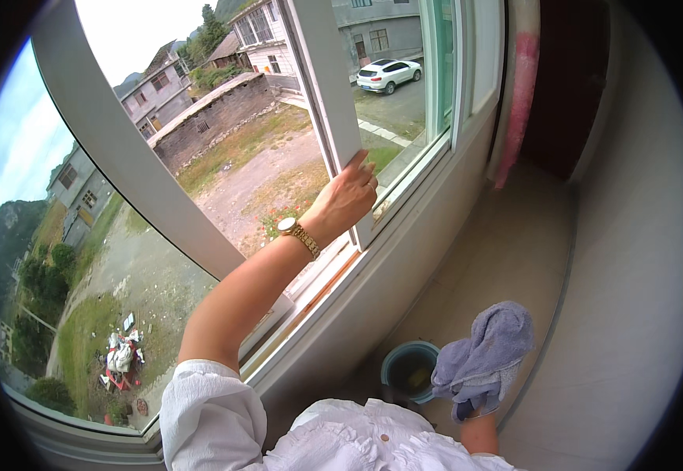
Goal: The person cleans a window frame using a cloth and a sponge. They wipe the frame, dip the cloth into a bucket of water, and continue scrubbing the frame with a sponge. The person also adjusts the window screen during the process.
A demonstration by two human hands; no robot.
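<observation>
My left hand (347, 195), with a gold watch (298, 234) on its wrist, is at the white upright frame of a sliding window (322, 94). Its fingers are curled against the frame's edge. A greyish-purple towel (492, 345) hangs bunched over my right hand (471, 410) at the lower right. The cloth hides most of that hand's fingers. Just left of the towel, a blue-green bucket (391, 365) with dark contents stands on the floor, partly covered by the towel.
The window sill track (302, 318) runs along below the sash. A tiled floor (506, 228) and a pale wall (632, 259) lie to the right, with a dark door (565, 86) at the far end. Outside are a white car (388, 74), buildings and a yard.
</observation>
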